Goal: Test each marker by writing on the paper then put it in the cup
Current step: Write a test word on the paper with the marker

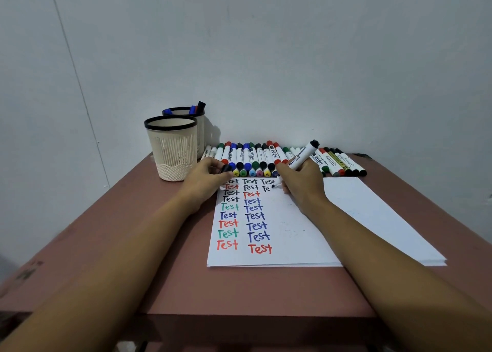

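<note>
Forearms: both reach in from 6 o'clock across the reddish-brown table (133,245), meeting at the top of the paper.

Right hand (300,181): wrapped around a black marker (300,158) in a writing grip, tip touching the paper (292,234) at the second row of the third column, barrel tilted back toward 1 o'clock.

Left hand (207,176): fingers pinch a small black cap (226,168), presumably the one off the marker in use; the heel of the hand rests at the paper's top-left corner.

Work done: two full columns of "Test" in black, red, green and blue, plus one finished word heading a third column; below it only "Te" stands written, so this marker's test is half done.

Cups: the front cup (173,149) at 11 o'clock shows nothing above its rim; whether it holds anything cannot be told. The rear cup (198,122) just behind it holds several markers, blue, red and black ends poking out.

Untested supply: a long row of markers (266,158) lies along the wall at 12 o'clock, just beyond the paper.

Progress judgement: probably under halfway, since the row is large and free space remains on the paper.

Left for this marker: finish the word, recap, drop it in a cup at 11 o'clock.
</note>
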Available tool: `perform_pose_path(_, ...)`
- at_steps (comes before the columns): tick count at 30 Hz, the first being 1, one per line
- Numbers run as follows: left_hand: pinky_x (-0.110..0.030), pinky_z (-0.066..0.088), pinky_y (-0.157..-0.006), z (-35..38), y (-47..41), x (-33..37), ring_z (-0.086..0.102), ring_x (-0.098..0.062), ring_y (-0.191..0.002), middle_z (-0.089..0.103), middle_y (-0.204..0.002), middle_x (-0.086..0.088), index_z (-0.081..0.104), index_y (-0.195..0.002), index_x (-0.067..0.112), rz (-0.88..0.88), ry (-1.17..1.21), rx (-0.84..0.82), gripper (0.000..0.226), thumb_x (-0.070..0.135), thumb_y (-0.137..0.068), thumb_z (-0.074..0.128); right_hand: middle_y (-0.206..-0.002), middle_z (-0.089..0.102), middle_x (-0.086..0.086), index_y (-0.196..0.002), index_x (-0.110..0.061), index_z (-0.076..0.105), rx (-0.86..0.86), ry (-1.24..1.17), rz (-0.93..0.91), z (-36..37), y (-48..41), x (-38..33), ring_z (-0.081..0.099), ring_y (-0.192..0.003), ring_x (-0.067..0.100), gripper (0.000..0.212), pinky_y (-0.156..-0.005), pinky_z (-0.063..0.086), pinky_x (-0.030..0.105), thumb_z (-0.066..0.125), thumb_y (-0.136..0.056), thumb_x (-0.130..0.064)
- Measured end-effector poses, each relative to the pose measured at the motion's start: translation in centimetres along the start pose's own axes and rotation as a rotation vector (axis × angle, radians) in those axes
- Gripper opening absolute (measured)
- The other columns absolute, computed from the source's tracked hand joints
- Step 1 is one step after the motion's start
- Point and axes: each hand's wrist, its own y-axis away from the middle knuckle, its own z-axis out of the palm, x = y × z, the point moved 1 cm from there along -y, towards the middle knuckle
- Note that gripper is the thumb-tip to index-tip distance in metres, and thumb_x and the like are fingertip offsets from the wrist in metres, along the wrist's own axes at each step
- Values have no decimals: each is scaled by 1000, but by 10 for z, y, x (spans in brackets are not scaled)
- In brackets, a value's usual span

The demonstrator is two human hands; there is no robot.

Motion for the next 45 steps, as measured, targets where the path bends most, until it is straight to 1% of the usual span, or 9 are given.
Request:
perform_pose_path(6, -32, 49, -77, 1, 1, 1, 58, -21, -88, 62, -101, -12, 57, -100, 12, 4, -10, -4, 23, 19, -82, 69, -68, 55, 8, -78, -6, 54, -15, 1, 13, 0, -1, 0, 52, -52, 16, 12, -58, 48, 31, 65, -81, -12)
perform_pose_path(13, -40, 50, -88, 1, 1, 1, 60, -26, -97, 62, -103, -11, 57, -100, 14, -5, -30, -3, 23, 20, -82, 70, -68, 48, 8, -77, -7, 48, -15, 17, 6, -1, 0, -1, 44, -48, 15, 16, -48, 39, 26, 63, -80, -13)
perform_pose_path(21, -36, 50, -81, 3, 2, 2, 59, -22, -88, 63, -102, -14, 57, -99, 13, 1, -2, -14, 22, 19, -82, 70, -70, 57, 10, -77, -7, 53, 39, -36, 17, -3, 0, -1, 50, -51, 16, 14, -50, 43, 27, 63, -81, -14)
perform_pose_path(24, -36, 50, -82, 1, 2, 1, 59, -22, -88, 63, -102, -14, 57, -98, 13, 1, 5, -11, 21, 19, -82, 70, -75, 57, 11, -73, -12, 51, 62, -9, 9, -3, 0, 1, 52, -57, 19, 16, -57, 47, 31, 64, -81, -17)
perform_pose_path(28, -35, 49, -82, 1, 2, 1, 60, -22, -90, 63, -100, -12, 56, -97, 15, 3, -3, -15, 19, 19, -83, 69, -68, 50, 4, -71, -13, 47, 39, 34, -11, -2, 2, -2, 49, -55, 16, 20, -63, 51, 34, 63, -82, -18)
perform_pose_path(33, -36, 49, -84, 1, 2, 1, 60, -23, -93, 62, -99, -9, 57, -98, 15, -4, -8, -14, 21, 19, -82, 70, -67, 45, 3, -70, -14, 43, 27, 28, -16, -3, 3, -5, 44, -54, 14, 23, -51, 40, 26, 60, -84, -16)
perform_pose_path(39, -29, 48, -77, 2, 2, 2, 59, -19, -90, 62, -97, -6, 57, -97, 16, 5, -14, -8, 20, 20, -82, 70, -70, 50, 9, -75, -9, 50, 8, 24, -7, -3, 5, -4, 47, -52, 14, 15, -48, 40, 24, 62, -83, -15)
perform_pose_path(42, -35, 49, -83, 1, 3, 2, 60, -23, -93, 62, -98, -7, 56, -95, 18, 12, -11, -12, 17, 19, -83, 69, -72, 51, 6, -76, -11, 49, 13, 43, -23, -2, 7, -5, 50, -59, 15, 16, -59, 51, 34, 62, -83, -16)
perform_pose_path(45, -30, 47, -81, 1, 7, 6, 58, -17, -94, 60, -98, -1, 57, -101, 16, 127, -33, 22, 17, 20, -86, 65, -71, 52, 3, -76, -14, 48, 31, 37, -9, -3, 7, -7, 51, -63, 15, 16, -64, 49, 33, 61, -85, -16)
